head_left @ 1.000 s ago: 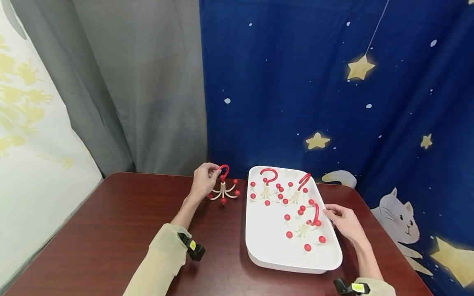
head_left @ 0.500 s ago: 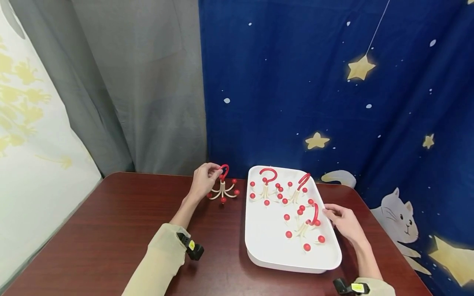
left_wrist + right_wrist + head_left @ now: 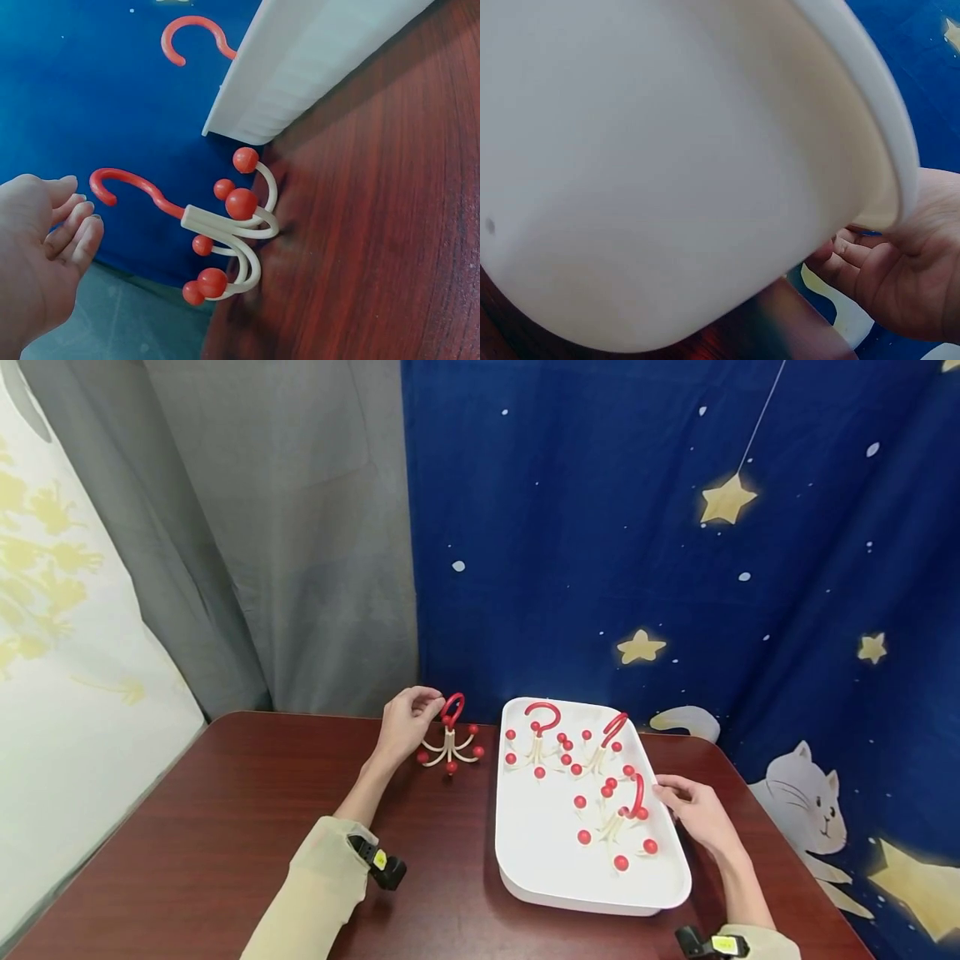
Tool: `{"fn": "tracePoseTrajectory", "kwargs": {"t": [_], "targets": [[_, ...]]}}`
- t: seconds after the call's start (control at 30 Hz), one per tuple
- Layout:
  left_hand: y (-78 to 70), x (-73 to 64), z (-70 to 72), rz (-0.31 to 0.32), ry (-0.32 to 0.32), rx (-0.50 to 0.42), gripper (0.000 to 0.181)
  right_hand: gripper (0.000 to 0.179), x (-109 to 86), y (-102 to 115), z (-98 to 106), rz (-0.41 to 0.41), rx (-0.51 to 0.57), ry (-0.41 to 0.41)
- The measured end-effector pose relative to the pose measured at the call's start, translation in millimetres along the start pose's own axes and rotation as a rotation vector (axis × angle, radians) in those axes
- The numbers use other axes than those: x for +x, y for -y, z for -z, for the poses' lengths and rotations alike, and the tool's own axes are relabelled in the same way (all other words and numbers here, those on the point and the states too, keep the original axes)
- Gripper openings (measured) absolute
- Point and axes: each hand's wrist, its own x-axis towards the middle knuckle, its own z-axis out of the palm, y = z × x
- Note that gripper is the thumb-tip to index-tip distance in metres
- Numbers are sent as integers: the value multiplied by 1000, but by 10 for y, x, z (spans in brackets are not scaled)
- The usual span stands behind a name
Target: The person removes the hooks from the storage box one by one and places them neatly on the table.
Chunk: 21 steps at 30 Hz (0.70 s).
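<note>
A small hook hanger (image 3: 449,737), with a red top hook and several cream arms tipped with red balls, stands upright on the table left of the tray. My left hand (image 3: 405,722) is beside its red hook. In the left wrist view, a narrow gap separates the loosely bent fingers (image 3: 84,238) from the hook. At the right, my right hand (image 3: 699,810) grips the side rim of a white tray (image 3: 540,868), its thumb partly hidden by the rim in the right wrist view. Three similar hook hangers (image 3: 617,820) are inside the tray.
The dark red-brown wooden table (image 3: 247,843) runs back to a grey curtain (image 3: 300,568) and a blue star-patterned curtain (image 3: 525,568). The tray's raised wall (image 3: 300,67) stands close to the lone hanger.
My left hand has let go of the hanger's red hook and drawn slightly left. The hanger stays standing on the table. My right hand keeps its place at the tray.
</note>
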Motion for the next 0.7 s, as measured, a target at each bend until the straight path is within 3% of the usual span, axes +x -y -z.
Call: {"fn": "tracePoseTrajectory", "kwargs": {"t": [0.43,0.7], "targets": [[-230,101,-64,-87,-5,-73,18,41,3,14,7,-5,-1,1],[-337,156,-169,-76,34,-84,20,40,-1,19,10,-6,4,4]]}}
